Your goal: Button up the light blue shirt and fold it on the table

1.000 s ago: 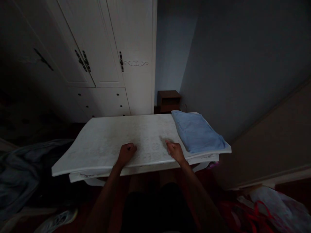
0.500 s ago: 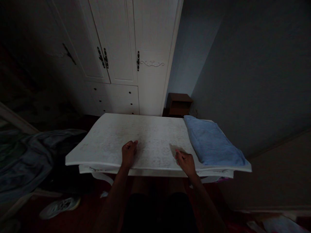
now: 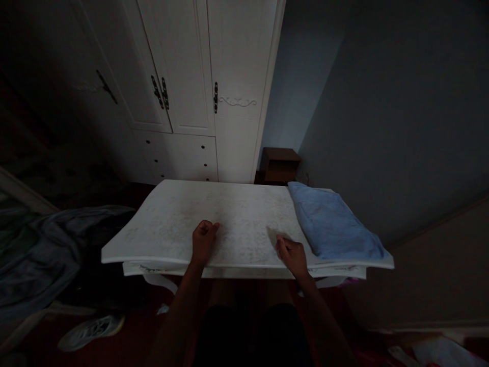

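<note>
My left hand (image 3: 205, 241) is curled into a loose fist over the left-middle of a white table (image 3: 244, 204), near its front edge. Nothing shows in its fingers. My right hand (image 3: 292, 255), also loosely closed with nothing visible in it, is at the front edge right of the middle and casts a shadow on the tabletop. Beside it, on the table's right end, lies a folded blue cloth (image 3: 332, 221), apart from the hand. Grey smudges mark the white surface between the hands.
Behind the table stands a white wardrobe (image 3: 240, 132) with dark handles. A small brown cabinet (image 3: 282, 155) is in the corner. Dark grey clothing (image 3: 72, 239) hangs at the left, and a shoe (image 3: 91, 331) lies on the red floor.
My left thumb has shifted slightly to the right. The right hand and the blue cloth keep their places; the camera view has moved a little.
</note>
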Tool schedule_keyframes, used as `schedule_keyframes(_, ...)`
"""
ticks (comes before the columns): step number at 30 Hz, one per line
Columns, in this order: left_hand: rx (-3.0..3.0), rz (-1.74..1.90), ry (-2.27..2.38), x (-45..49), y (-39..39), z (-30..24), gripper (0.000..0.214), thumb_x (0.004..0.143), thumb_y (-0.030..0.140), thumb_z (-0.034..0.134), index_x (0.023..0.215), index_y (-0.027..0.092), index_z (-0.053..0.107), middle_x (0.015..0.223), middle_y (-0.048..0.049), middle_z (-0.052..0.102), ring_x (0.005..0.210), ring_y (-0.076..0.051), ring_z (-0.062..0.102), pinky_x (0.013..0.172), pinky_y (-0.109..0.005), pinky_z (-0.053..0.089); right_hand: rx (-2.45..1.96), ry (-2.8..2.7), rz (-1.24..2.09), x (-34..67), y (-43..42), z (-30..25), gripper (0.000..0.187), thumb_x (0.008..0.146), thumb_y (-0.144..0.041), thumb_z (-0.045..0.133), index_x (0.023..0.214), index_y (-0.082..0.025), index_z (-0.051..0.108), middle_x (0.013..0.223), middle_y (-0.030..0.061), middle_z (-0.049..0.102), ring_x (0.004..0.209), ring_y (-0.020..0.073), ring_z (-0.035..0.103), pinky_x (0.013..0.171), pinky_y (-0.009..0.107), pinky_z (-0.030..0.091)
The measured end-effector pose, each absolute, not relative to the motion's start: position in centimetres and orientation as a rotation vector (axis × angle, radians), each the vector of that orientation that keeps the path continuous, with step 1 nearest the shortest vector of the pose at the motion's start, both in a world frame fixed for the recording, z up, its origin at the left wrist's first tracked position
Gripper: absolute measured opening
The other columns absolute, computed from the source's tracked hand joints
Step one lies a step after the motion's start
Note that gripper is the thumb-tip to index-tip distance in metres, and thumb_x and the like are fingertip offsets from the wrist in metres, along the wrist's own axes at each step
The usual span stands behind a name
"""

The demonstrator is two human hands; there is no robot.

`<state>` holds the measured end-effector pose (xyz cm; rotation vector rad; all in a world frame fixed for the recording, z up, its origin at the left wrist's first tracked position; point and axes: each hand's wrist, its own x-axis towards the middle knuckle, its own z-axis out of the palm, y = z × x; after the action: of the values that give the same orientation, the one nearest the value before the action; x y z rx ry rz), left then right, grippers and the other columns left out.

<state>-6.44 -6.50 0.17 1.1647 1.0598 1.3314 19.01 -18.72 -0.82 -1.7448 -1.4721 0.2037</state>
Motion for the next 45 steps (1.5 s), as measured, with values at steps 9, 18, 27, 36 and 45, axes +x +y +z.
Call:
schedule_keyframes(9, 1.156, 1.238, 0.981, -6.67, -6.70, -0.07, 0.036, 0.067, 0.049, 0.074, 0.075, 0.016, 0.061, 0.059, 0.0019, 0.060, 0.043, -0.006, 0.038, 0.042, -0.019, 0.029, -1.775, -1.482, 0.147, 18.86, -18.74, -0.63, 0.065, 0.096, -0.058, 0.031, 0.054, -0.020, 0.063, 0.043, 0.0015, 0.057, 0.044, 0.0145, 0.058, 0.052, 0.024, 0.038)
schedule_keyframes(18, 1.136, 1.273, 0.831, -6.57, -6.44, 0.33, 0.028, 0.078, 0.044, 0.065, 0.079, 0.016, 0.062, 0.067, -0.0008, 0.063, 0.048, -0.007, 0.045, 0.047, -0.021, 0.035, -1.789, -1.469, 0.141, 18.70, -18.70, -0.58, 0.063, 0.096, -0.056, 0.032, 0.054, -0.020, 0.063, 0.044, 0.0026, 0.058, 0.045, 0.0152, 0.058, 0.053, 0.025, 0.039)
schedule_keyframes(27, 1.280, 1.176, 0.794, -6.55, -6.25, 0.00, 0.031, 0.085, 0.046, 0.054, 0.072, 0.018, 0.058, 0.060, 0.0004, 0.056, 0.052, -0.010, 0.047, 0.052, -0.022, 0.037, -1.813, -1.456, 0.140, 18.69, -18.72, -0.65, 0.062, 0.096, -0.054, 0.033, 0.056, -0.020, 0.064, 0.043, 0.0023, 0.057, 0.046, 0.0155, 0.059, 0.053, 0.025, 0.038)
schedule_keyframes(36, 1.267, 1.235, 0.843, -6.60, -6.52, 0.00, 0.031, 0.084, 0.046, 0.054, 0.076, 0.017, 0.060, 0.059, 0.0015, 0.056, 0.051, -0.010, 0.047, 0.051, -0.022, 0.036, -1.794, -1.476, 0.136, 18.83, -18.83, -0.74, 0.065, 0.095, -0.058, 0.031, 0.056, -0.017, 0.064, 0.044, 0.0031, 0.058, 0.045, 0.0146, 0.058, 0.050, 0.024, 0.037)
schedule_keyframes(45, 1.183, 1.271, 0.845, -6.39, -6.64, -0.15, 0.030, 0.083, 0.045, 0.055, 0.077, 0.016, 0.061, 0.057, 0.0024, 0.055, 0.049, -0.009, 0.046, 0.049, -0.021, 0.034, -1.781, -1.504, 0.114, 19.35, -19.05, -1.28, 0.066, 0.094, -0.060, 0.034, 0.058, -0.016, 0.067, 0.046, 0.0045, 0.060, 0.042, 0.0149, 0.057, 0.050, 0.025, 0.038)
